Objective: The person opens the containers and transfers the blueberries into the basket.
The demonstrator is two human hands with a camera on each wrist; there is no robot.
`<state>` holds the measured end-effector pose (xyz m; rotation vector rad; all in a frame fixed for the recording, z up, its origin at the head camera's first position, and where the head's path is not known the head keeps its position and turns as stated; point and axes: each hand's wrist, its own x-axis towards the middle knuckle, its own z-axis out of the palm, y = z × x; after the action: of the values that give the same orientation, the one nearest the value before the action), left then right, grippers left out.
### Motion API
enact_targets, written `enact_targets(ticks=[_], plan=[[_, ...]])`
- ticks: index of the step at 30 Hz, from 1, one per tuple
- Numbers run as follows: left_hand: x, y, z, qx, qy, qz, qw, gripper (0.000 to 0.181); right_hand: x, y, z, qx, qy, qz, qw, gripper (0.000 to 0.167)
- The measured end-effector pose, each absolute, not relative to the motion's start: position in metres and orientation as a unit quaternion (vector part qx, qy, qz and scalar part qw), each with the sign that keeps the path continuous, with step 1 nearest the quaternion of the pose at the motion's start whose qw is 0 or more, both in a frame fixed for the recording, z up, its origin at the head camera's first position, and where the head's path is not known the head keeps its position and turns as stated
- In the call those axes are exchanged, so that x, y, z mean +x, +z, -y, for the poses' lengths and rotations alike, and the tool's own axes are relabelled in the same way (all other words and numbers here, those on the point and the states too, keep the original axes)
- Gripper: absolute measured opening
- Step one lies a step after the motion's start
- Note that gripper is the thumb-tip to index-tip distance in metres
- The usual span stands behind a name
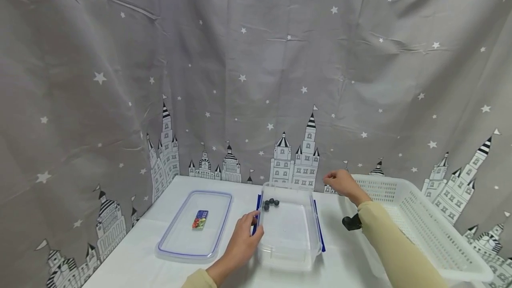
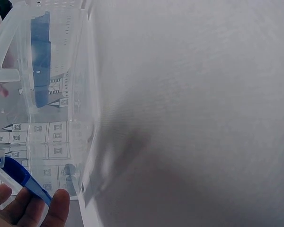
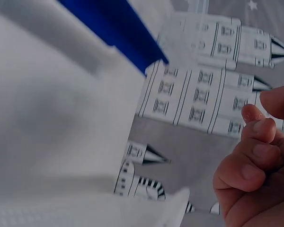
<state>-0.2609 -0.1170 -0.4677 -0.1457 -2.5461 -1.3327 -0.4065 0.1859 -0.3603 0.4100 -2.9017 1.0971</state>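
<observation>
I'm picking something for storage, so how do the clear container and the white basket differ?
The clear container is see-through, while the white basket is opaque. The container's walls are solid, whereas the basket's are pierced with slots. The container has blue side flaps; the basket shows none. The basket also looks larger than the container. Both are open-topped.

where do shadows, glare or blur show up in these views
Head view: bright creases at upper left on the grey star-printed fabric curtain; left wrist: dim, soft-edged shadow on the white tabletop, and a pale glare spot on the blue plastic flap seen through the clear rectangular plastic box; right wrist: the white perforated plastic basket looks soft and blurred.
</observation>
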Motion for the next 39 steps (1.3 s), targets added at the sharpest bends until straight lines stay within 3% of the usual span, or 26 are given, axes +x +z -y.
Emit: enact_targets(ticks=[25,39], plan=[[-0.261,-0.468,0.117,-0.046,-0.453,0.88,0.132,0.048,-0.411,-0.399,-0.086,0.123,0.457,0.876,-0.092,0.023],[-0.262,-0.469,0.116,-0.041,-0.455,0.88,0.132,0.046,-0.416,-0.422,-0.066,0.104,0.458,0.875,-0.118,0.025]])
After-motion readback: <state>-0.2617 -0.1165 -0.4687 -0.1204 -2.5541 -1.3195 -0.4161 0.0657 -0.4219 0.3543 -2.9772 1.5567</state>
